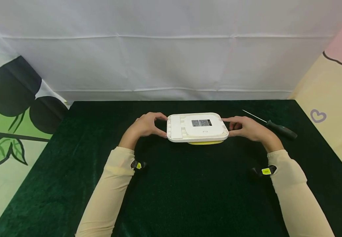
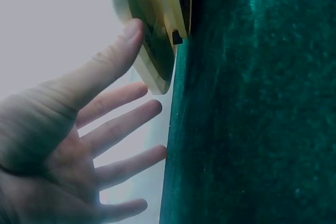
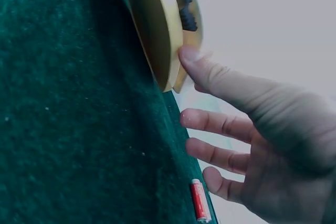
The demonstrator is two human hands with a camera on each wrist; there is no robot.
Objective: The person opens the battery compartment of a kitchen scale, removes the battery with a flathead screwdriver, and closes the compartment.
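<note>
A white, flat device with rounded corners [image 1: 176,126] faces underside up between both hands, with a grey printed label on a raised oval panel. Beneath its near edge a yellow rounded part [image 1: 205,143] shows. My left hand [image 1: 145,125] pinches the left end between thumb and index finger; in the left wrist view the other fingers are spread. At the opposite end, my right hand [image 1: 246,127] pinches the edge the same way. A small black ridged piece [image 3: 187,11] sits on the device's side near the right thumb. The device's top face is hidden.
Right of the right hand lies a screwdriver [image 1: 281,129] with a dark handle, its shaft pointing back left. The right wrist view has a red and white battery [image 3: 200,201] near the cloth's far edge. Dark green cloth [image 1: 194,191] covers the table; white fabric [image 1: 171,65] hangs behind.
</note>
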